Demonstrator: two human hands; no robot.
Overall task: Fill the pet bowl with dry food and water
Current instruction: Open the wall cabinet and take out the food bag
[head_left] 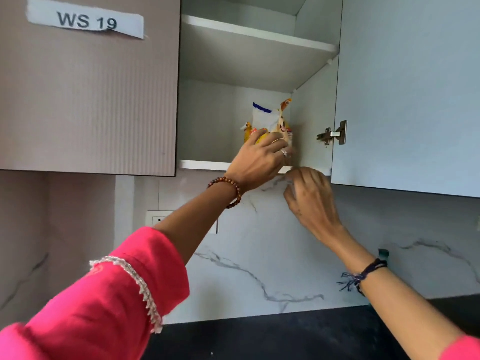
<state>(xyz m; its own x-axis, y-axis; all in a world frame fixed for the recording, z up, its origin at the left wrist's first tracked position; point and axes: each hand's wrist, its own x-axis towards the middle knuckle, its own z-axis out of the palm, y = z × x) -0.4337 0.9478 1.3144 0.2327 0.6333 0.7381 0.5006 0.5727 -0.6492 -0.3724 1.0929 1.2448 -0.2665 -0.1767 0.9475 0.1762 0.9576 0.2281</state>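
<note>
My left hand [257, 157] wraps its fingers round the yellow food bag [270, 123] upright on the bottom cabinet shelf [202, 165], while my right hand [310, 196], loosely curled and empty, hovers just below the shelf edge.

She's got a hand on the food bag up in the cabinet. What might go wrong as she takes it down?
The food bag looks open and crumpled on top; tipped, it may spill. Only the left hand is on it, low down, so it could slip. The right hand hangs below the shelf edge, under the open door.
</note>
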